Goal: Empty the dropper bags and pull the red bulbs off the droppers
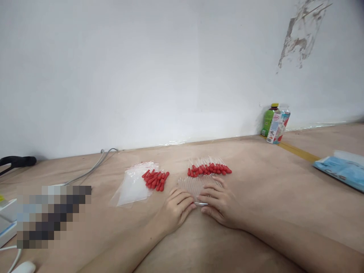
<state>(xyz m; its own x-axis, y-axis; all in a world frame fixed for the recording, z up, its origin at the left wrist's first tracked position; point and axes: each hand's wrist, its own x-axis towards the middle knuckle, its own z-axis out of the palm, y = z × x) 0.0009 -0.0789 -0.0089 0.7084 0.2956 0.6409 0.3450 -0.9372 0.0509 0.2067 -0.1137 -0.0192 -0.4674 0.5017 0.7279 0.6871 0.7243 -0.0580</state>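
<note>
My left hand rests on the table with its thumb and fingers closed on the left end of a clear, thin dropper tube. My right hand closes on the same tube from the other side; the tube lies crosswise between them, its ends hidden by fingers. Just beyond my fingertips is a row of clear dropper tubes lying side by side. Further back, several droppers with red rubber bulbs lie in a row, tubes pointing at the wall. Left of these, loose red rubber bulbs sit in a pile, partly over clear zip bags.
Two bottles, one green and one with a printed label, stand by the wall. A blue packet lies at right. At left are a grey cable, a black curved object and a blurred-out item.
</note>
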